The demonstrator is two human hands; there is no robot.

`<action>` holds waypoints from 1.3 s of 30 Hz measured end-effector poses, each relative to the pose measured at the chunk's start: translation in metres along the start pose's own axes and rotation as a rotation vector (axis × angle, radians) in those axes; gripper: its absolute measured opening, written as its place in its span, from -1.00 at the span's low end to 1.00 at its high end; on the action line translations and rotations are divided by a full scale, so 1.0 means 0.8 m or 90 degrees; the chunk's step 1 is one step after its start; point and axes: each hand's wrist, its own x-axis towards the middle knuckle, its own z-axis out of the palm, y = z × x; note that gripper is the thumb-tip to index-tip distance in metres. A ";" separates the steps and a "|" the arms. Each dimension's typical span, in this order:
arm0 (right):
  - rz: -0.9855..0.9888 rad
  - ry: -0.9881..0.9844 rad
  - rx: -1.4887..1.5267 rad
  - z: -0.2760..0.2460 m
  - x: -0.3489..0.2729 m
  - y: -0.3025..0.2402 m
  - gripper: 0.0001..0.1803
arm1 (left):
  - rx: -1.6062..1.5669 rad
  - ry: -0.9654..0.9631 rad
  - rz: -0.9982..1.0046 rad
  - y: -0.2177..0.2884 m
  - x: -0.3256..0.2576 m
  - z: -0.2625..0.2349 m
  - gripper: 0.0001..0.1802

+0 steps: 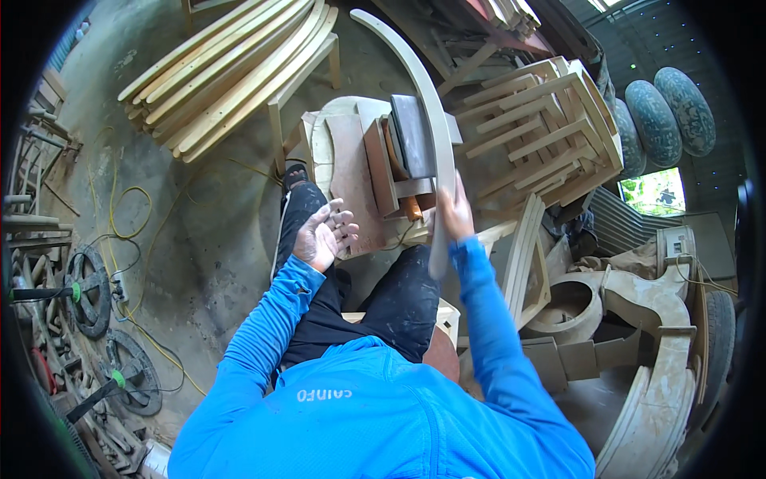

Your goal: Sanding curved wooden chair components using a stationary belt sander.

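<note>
My right hand (455,214) is closed around the lower part of a long curved wooden piece (438,128), which arcs up and away to the far left. The piece runs along the right side of a grey flat-faced machine (412,140) set in a wooden frame; I cannot tell whether they touch. Below the frame an orange-brown rounded part (412,209) sticks out. My left hand (323,238) is raised palm up over my left leg, fingers apart and dusty, holding nothing. It is nearest to the brown board (351,180) of the workbench.
Curved wooden pieces (239,72) lie stacked on a stand at the far left. Slatted wooden frames (542,132) are piled to the right, with carved pale furniture parts (650,295) nearer. A yellow cord (132,235) trails over the floor beside black wheels (88,291) at the left.
</note>
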 end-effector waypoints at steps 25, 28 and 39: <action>0.030 0.268 -0.037 -0.144 -0.500 0.063 -0.38 | 0.363 0.051 -0.126 -0.049 0.051 0.009 -0.52; 0.101 0.326 0.179 -0.170 -0.525 0.098 -0.41 | 0.372 0.082 -0.124 -0.053 0.050 0.009 -0.51; 0.249 0.536 -0.184 -0.216 -0.548 0.208 -0.31 | 0.412 0.061 -0.111 -0.049 0.040 0.000 -0.48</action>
